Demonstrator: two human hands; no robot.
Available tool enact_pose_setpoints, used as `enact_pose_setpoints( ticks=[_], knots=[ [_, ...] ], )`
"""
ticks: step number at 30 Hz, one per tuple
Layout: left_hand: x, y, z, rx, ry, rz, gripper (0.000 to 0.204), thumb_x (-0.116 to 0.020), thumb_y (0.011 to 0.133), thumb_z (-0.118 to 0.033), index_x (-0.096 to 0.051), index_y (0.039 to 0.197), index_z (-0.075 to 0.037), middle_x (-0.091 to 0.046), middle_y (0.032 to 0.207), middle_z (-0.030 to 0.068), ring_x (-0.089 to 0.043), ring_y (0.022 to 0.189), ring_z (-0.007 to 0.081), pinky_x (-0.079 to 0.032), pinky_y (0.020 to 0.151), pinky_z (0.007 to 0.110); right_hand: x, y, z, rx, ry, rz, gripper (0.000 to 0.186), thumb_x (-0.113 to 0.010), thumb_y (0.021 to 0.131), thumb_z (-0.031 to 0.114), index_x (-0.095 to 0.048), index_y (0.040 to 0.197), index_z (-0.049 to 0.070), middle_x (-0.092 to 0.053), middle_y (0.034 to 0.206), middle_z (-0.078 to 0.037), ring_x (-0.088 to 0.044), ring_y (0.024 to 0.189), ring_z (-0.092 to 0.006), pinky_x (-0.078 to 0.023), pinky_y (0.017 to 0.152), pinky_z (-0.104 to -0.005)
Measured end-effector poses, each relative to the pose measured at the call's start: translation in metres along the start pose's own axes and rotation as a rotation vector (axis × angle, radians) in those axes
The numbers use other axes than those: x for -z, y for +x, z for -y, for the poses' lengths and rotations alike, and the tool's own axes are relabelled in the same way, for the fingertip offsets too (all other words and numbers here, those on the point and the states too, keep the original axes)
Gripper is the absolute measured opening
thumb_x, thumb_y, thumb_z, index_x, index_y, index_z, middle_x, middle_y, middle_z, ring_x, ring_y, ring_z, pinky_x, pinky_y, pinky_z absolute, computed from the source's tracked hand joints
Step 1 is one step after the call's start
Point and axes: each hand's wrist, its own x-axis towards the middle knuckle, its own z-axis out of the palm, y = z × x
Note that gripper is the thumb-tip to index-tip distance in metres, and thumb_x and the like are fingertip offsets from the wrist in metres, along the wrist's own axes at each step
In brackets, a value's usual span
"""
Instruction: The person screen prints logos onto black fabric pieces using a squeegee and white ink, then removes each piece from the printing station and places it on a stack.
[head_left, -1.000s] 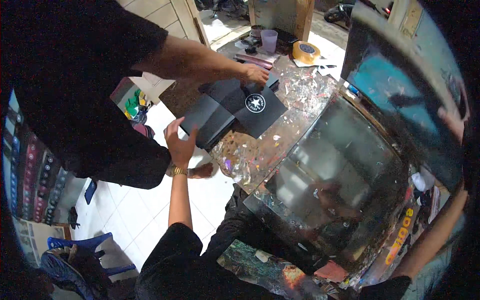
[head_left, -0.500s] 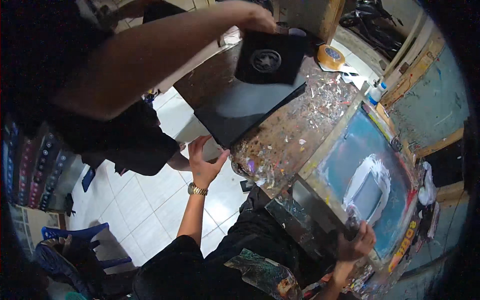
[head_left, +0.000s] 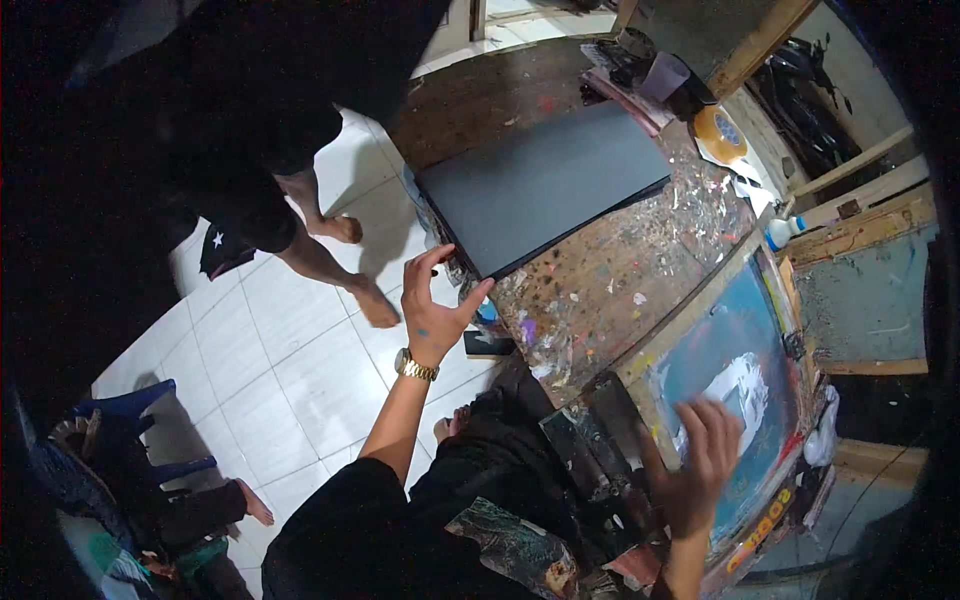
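Observation:
My left hand (head_left: pixel 432 315), with a gold watch on the wrist, has thumb and fingers spread apart around the near corner of a dark grey sheet (head_left: pixel 550 185). Its fingertips are at the sheet's edges, with nothing gripped. The sheet lies flat on the paint-spattered table, with a black layer showing under its near edge. My right hand (head_left: pixel 700 455), somewhat blurred, is over the near left part of a wooden-framed printing screen (head_left: pixel 738 318). Its fingers are stretched out and hold nothing I can see. White ink (head_left: pixel 745 385) lies on the screen's blue mesh, partly hidden by that hand.
A tape roll (head_left: pixel 720 135), a translucent cup (head_left: pixel 663 77) and a white bottle with a blue cap (head_left: pixel 783 232) stand along the table's far right side. Another person (head_left: pixel 250 170) in dark clothes stands barefoot on the tiles at left. A blue chair (head_left: pixel 140 400) is lower left.
The other person's arm and the black piece with a round star emblem have left the sheet, baring its top. My right hand has risen off the screen's frame, fingers opening.

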Motion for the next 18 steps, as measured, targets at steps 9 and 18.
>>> enact_pose_setpoints(
  ticks=[9,18],
  knots=[
    [0.001,0.002,-0.005,0.079,-0.02,0.018,0.061,-0.096,0.069,-0.021,-0.068,0.122,-0.008,-0.071,0.117,0.0101,-0.069,0.102,0.0261,-0.056,0.086,0.038,-0.178,0.2,0.031,0.68,0.36,0.202,0.038,-0.078,0.079,0.026,-0.068,0.113,0.012,-0.063,0.112,-0.005,-0.06,0.109,-0.0268,-0.05,0.094,-0.0404],
    [0.002,-0.002,-0.008,0.118,-0.048,0.025,0.063,-0.095,0.071,-0.025,-0.067,0.124,-0.009,-0.07,0.118,0.0106,-0.067,0.11,0.0308,-0.054,0.093,0.042,-0.172,0.218,0.036,0.726,0.496,0.203,0.02,-0.079,0.082,0.015,-0.074,0.099,0.006,-0.07,0.094,-0.008,-0.066,0.088,-0.0286,-0.055,0.081,-0.0407]
  ],
)
